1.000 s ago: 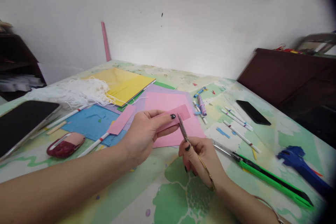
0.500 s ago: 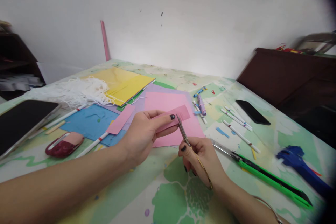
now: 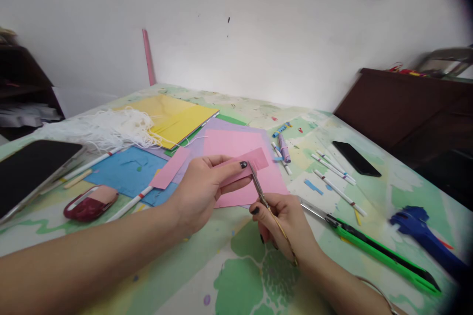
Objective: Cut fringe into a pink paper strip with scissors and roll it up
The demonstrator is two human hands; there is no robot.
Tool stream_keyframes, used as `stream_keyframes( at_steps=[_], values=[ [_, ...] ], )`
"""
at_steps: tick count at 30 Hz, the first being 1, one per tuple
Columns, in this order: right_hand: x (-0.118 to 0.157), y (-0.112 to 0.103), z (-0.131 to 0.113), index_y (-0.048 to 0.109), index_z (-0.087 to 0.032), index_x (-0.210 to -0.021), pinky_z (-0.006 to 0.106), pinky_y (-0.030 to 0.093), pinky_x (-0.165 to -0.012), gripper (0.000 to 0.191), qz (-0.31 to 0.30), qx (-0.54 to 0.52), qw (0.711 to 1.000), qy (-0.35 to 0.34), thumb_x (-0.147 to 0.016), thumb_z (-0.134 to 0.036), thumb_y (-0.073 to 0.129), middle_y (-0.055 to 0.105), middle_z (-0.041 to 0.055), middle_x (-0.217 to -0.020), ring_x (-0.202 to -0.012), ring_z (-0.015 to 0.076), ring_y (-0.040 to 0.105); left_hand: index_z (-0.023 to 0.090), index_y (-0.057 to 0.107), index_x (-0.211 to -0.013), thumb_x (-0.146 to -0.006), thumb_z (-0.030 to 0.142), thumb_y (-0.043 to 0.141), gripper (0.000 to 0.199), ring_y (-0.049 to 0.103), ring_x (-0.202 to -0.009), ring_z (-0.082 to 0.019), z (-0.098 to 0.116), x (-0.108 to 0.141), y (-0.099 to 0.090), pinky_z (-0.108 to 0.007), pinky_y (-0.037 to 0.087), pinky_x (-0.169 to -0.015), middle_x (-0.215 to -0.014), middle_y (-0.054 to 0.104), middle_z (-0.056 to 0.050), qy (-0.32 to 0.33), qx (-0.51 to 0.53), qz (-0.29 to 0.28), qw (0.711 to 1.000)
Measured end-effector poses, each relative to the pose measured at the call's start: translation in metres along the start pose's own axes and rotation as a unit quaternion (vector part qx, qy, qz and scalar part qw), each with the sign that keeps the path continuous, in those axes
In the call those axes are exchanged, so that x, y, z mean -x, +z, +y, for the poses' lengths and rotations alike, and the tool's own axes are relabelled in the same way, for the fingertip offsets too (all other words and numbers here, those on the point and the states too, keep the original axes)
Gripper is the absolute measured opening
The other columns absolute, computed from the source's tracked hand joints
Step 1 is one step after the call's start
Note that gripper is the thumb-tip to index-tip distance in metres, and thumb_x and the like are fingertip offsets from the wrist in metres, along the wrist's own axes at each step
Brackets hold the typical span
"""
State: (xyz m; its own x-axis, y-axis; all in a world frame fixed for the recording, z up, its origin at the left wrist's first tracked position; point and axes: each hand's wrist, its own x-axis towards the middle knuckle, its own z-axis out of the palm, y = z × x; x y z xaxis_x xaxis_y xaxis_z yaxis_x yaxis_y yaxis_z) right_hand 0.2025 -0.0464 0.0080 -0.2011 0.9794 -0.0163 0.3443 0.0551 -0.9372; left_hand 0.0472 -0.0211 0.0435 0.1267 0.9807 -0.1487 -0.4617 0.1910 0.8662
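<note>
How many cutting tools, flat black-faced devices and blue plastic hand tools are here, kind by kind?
Cutting tools: 2, the metal scissors in the right hand and the green-and-black plastic utility knife
Flat black-faced devices: 2, the larger slab at left and the smaller slab at right
Blue plastic hand tools: 1, the blue tool at right
Total: 5

No readable text, label, brand, number or sign appears on the papers, tools or phones. The wall, too, shows no legible lettering.
</note>
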Motion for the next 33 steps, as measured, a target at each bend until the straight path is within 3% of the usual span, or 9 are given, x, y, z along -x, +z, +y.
stream_keyframes(
  at_steps=[10, 17, 24, 33],
  values=[
    [0.0002, -0.0002, -0.0019, 0.048, -0.017, -0.051, 0.019, 0.025, -0.036, 0.034, 0.001, -0.015, 1.000, 0.013, -0.071, -0.042, 0.061, 0.042, -0.0042, -0.035, -0.034, 0.0063, 0.033, 0.008, 0.067, -0.074, -0.073, 0.014, 0.070, 0.007, 0.066, -0.082, -0.016, -0.0002, -0.0005, 0.0003, -0.029, 0.055, -0.084, -0.081, 0.069, -0.007, 0.000, -0.002, -0.001, 1.000],
    [-0.0011, -0.0009, -0.0020, 0.048, -0.017, -0.051, 0.019, 0.025, -0.035, 0.042, 0.000, -0.011, 1.000, 0.002, -0.071, -0.051, 0.063, 0.043, -0.0035, -0.036, -0.033, 0.0064, 0.034, 0.008, 0.067, -0.074, -0.074, 0.015, 0.070, 0.007, 0.067, -0.083, -0.016, 0.0007, 0.0001, -0.0002, -0.027, 0.055, -0.082, -0.083, 0.070, -0.008, 0.001, -0.006, 0.003, 1.000],
    [0.0027, -0.0018, 0.0040, 0.049, -0.017, -0.060, 0.019, 0.023, -0.033, 0.053, -0.030, -0.025, 0.999, -0.033, -0.078, -0.066, 0.048, 0.042, -0.0035, -0.040, -0.032, 0.0056, 0.032, 0.008, 0.067, -0.073, -0.073, 0.014, 0.070, 0.007, 0.067, -0.083, -0.017, 0.0011, -0.0001, 0.0010, -0.028, 0.055, -0.084, -0.082, 0.070, -0.008, 0.002, -0.007, 0.000, 1.000],
    [0.0016, -0.0011, 0.0048, 0.050, -0.016, -0.060, 0.019, 0.023, -0.033, 0.052, -0.031, -0.028, 0.999, -0.035, -0.077, -0.065, 0.052, 0.042, -0.0037, -0.040, -0.033, 0.0056, 0.033, 0.009, 0.067, -0.072, -0.073, 0.015, 0.071, 0.008, 0.067, -0.083, -0.016, -0.0001, -0.0001, -0.0006, -0.029, 0.054, -0.085, -0.080, 0.070, -0.006, 0.002, -0.006, -0.005, 1.000]
  ],
)
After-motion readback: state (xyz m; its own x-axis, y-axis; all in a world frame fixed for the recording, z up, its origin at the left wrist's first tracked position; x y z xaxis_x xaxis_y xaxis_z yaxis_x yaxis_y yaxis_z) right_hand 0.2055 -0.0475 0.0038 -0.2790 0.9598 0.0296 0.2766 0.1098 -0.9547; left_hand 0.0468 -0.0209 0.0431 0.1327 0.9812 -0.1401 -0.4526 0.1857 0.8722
